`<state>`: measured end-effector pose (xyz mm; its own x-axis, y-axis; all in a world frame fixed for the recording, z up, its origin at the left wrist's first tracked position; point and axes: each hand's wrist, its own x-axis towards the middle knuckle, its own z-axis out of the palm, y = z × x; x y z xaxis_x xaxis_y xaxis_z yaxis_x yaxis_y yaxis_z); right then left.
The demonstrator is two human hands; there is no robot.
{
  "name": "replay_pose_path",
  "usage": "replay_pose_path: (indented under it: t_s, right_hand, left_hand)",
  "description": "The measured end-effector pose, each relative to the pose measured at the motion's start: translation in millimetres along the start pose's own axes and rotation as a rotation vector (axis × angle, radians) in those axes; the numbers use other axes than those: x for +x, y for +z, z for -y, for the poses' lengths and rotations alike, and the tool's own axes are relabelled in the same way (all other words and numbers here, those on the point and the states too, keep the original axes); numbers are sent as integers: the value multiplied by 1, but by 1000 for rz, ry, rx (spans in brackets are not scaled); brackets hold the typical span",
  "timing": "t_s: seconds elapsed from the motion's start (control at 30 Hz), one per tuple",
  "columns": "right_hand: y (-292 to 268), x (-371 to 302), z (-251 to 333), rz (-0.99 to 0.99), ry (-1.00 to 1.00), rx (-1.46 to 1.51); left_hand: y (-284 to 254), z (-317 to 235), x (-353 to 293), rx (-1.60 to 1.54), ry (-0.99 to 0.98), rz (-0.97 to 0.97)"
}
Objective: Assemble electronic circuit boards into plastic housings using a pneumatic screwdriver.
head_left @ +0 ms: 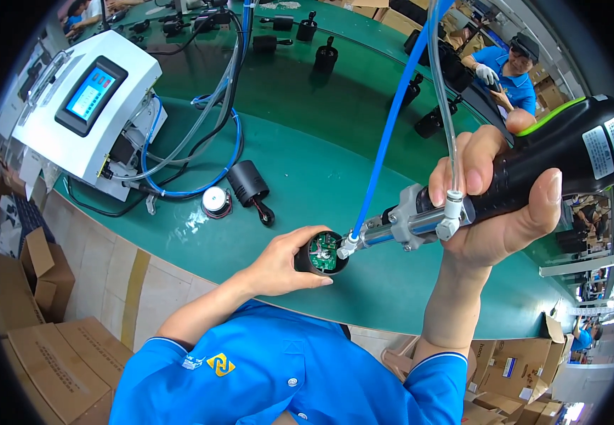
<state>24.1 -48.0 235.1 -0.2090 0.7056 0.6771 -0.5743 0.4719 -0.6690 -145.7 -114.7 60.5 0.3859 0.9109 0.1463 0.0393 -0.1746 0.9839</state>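
Note:
My left hand (284, 263) wraps round a black cylindrical housing (301, 261), its open end showing a green circuit board (323, 252) inside. In my right hand (487, 191) is a black electric screwdriver (533, 166) with a lime-green strip. The metal front of the screwdriver slants down to the left, and its end with a white hose fitting (347, 248) is at the rim of the housing. Whether its tip touches a screw is hidden. Left of my left hand lie a round silver-and-white part (215, 201) and another black cylinder (248, 182) with a looped end.
A white machine (91, 106) with a lit screen stands at the left, hoses and cables trailing from it. Several black cylinders (326, 55) stand along the far green bench. A blue hose (392, 113) hangs overhead. A gloved co-worker (509, 71) sits far right; cardboard boxes (66, 365) crowd the lower left.

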Motion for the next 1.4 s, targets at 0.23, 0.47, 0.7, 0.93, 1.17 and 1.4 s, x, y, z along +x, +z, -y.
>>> replay_pose_path:
  t_s: [0.23, 0.47, 0.7, 0.93, 1.17, 1.4]
  right_hand:
    - [3, -4, 0, 40, 30, -19]
    - [-3, 27, 38, 11, -3, 44]
    - [6, 15, 20, 61, 19, 41]
    - [8, 8, 6, 16, 11, 54]
    - [7, 2, 1, 22, 10, 29]
    - [7, 9, 8, 13, -9, -19]
  left_hand:
    - [-1, -1, 2, 38, 21, 12]
    - [-4, 10, 9, 76, 42, 24]
    - [1, 1, 9, -106, 16, 67]
    - [2, -2, 8, -186, -12, 96]
    - [5, -1, 10, -193, 41, 87]
    - [-5, 0, 14, -63, 3, 40]
